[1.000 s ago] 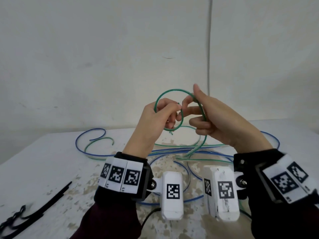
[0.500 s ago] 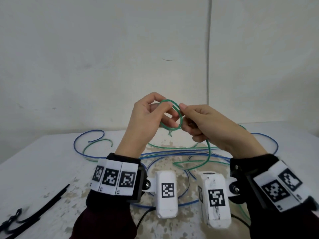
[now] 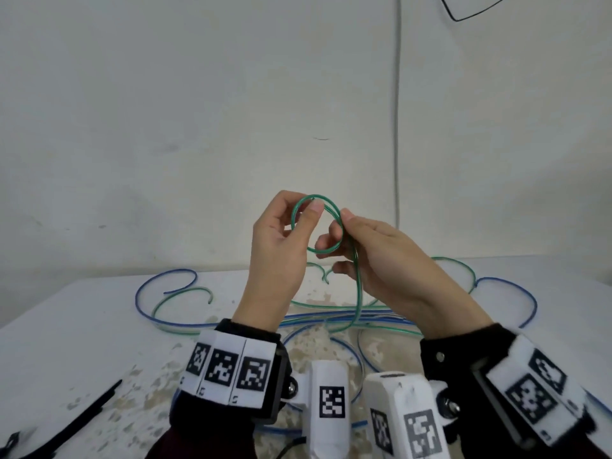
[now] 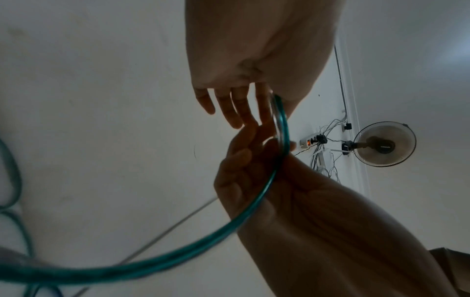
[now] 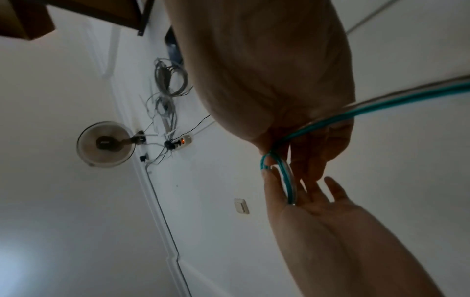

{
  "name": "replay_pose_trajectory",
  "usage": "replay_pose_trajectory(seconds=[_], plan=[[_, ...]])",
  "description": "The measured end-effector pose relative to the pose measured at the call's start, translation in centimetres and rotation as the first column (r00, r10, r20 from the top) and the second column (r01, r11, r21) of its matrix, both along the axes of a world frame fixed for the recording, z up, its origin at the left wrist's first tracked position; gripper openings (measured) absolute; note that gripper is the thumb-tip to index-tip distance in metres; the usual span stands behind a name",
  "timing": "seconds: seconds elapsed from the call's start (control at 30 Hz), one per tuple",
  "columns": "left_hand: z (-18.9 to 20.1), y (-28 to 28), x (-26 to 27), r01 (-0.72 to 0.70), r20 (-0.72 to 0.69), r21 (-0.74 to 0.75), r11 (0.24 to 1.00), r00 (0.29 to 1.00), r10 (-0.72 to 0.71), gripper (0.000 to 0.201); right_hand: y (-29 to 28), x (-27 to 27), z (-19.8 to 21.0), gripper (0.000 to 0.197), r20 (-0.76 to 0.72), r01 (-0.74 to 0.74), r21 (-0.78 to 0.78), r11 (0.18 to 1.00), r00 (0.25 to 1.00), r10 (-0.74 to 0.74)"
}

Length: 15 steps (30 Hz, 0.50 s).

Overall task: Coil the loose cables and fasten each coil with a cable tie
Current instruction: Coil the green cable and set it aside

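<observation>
The cable [image 3: 317,223] pinched between your fingers [image 3: 314,210] is green, kinda teal from the wrist cams. Below your fingers, blue cables [image 3: 165,313] mixed with more green on a white table [image 3: 66,342] with brownish worn patches. Black ties [image 3: 82,412] off past your left fingers. Your cuffs [image 3: 238,366] are black with black-and-white square tags.

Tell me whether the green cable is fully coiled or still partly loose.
Partly loose. The green cable forms a small coil between the left hand and right hand, while its tail drops to the table and sprawls there.
</observation>
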<state>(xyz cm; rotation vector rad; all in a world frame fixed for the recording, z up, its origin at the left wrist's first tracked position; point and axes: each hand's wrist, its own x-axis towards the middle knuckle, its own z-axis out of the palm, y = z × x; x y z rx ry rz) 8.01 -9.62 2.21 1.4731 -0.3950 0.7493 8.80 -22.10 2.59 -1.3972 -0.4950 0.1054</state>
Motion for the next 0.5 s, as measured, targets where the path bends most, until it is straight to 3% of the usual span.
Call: replay_pose_trajectory(seconds=[0.13,0.33,0.4,0.5], plan=[[0.1,0.5,0.3,0.02,-0.104,0.113,0.993,0.995,-0.008,0.011,0.0,0.1,0.2,0.037,-0.148,-0.066,0.188,0.98,0.984,0.094],[0.2,1.7,0.3,0.022,-0.137,0.231,0.973,0.991,0.01,0.014,0.1,0.3,0.2,0.035,-0.233,-0.092,0.309,0.947,0.958,0.169],[0.5,2.1,0.2,0.083,-0.213,0.293,0.952,0.977,-0.02,0.015,0.0,0.5,0.0,0.035,-0.198,-0.061,0.254,0.965,0.974,0.113],[0.6,2.6,0.3,0.193,-0.327,0.38,0.905,0.943,-0.063,0.025,-0.1,0.6,-0.4,0.037,0.014,0.019,-0.036,0.999,1.0,-0.019]])
